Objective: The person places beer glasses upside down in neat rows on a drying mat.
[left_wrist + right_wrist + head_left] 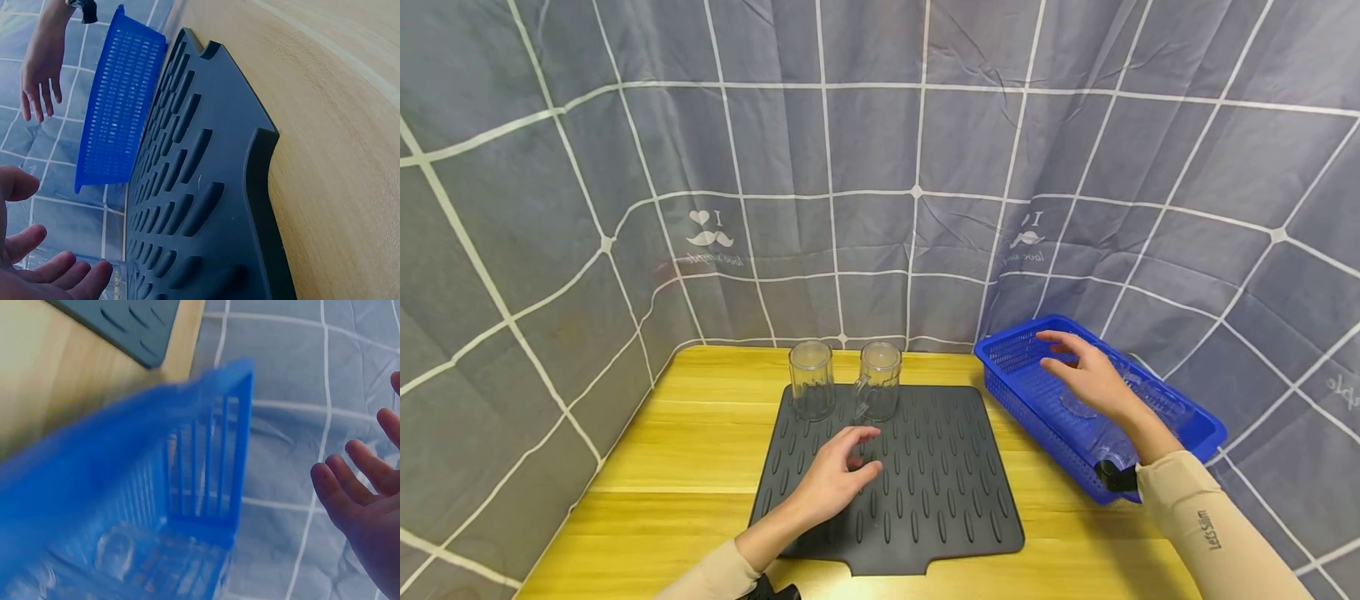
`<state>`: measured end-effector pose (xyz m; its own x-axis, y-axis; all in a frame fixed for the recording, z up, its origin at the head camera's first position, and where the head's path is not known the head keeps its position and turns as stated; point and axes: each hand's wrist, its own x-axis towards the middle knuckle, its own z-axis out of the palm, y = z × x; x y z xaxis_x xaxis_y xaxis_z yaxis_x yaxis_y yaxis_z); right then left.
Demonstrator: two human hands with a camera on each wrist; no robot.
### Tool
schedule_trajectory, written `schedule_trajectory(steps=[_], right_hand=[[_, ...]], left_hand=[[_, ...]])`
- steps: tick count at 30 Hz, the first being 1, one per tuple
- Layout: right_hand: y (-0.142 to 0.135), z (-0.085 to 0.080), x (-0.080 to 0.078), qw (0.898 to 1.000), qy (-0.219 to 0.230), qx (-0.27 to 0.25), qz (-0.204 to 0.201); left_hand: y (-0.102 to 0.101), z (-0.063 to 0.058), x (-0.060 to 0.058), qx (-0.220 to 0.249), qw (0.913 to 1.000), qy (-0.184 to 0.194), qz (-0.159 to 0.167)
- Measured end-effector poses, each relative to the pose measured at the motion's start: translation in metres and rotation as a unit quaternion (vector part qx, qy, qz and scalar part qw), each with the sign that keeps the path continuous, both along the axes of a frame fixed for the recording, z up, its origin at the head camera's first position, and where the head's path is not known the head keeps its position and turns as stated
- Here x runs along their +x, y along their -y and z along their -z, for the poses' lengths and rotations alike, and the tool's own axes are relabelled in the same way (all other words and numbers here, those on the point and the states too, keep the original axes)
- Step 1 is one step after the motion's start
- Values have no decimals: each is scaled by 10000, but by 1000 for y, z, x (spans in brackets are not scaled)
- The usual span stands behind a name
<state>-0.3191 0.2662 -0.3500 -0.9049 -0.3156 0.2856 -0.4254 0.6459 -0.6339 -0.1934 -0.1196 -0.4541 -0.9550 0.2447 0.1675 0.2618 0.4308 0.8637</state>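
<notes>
Two clear glass mugs stand at the back of a dark grey drying mat [940, 467]: the left mug [812, 383] near the mat's corner, the right mug [880, 383] beside it with its handle toward the left. My left hand [838, 475] hovers over the mat in front of them, fingers loosely bent, holding nothing. Over the blue plastic basket [1037, 425] on the right is my right hand [1090, 375], fingers relaxed and empty. Clear glassware [115, 553] lies inside the basket, partly hidden by the right arm in the head view.
The yellow wood-grain table [655, 467] carries the mat and the basket. A grey curtain with white grid lines [880, 233] surrounds the table at the back and both sides. The basket's raised rim [1000, 333] stands right of the mat.
</notes>
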Motion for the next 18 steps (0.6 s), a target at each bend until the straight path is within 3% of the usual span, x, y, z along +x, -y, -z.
schedule_trajectory(steps=[5, 11, 18], right_hand=[[-14, -8, -9, 9992, -195, 306, 184], [-31, -6, -20, 9971, -518, 502, 233], [-49, -14, -35, 9953, -345, 795, 435]], left_hand=[[1, 0, 1, -59, 10000, -40, -55], [2, -2, 3, -146, 9999, 19, -52], [0, -4, 3, -162, 9999, -20, -31]])
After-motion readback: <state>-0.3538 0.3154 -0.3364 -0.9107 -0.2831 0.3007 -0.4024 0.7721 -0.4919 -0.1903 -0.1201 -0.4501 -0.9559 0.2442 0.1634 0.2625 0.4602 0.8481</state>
